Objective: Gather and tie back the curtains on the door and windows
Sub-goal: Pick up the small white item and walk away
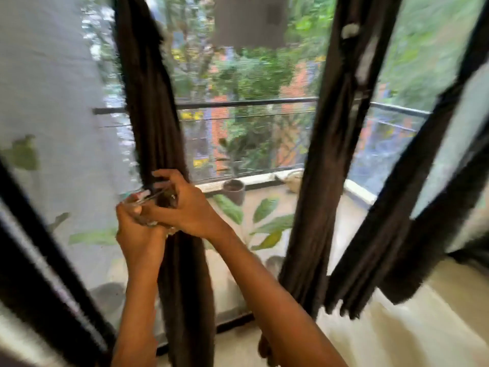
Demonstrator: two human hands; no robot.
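Gripping gathered dark curtain point(154, 115)

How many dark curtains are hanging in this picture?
3 for certain: the left curtain, where the left hand and right hand grip a tie; the middle curtain; the right curtain. A blurred dark strip beside it may be a fourth.

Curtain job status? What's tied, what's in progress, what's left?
Done: no finished tie visible. In hand: left hand and right hand pinch a clear glassy tie-back around the gathered left dark brown fabric curtain. Left: middle dark brown curtain and right dark brown curtain hang bunched, no tie seen; white leaf-print sheer curtain is spread.
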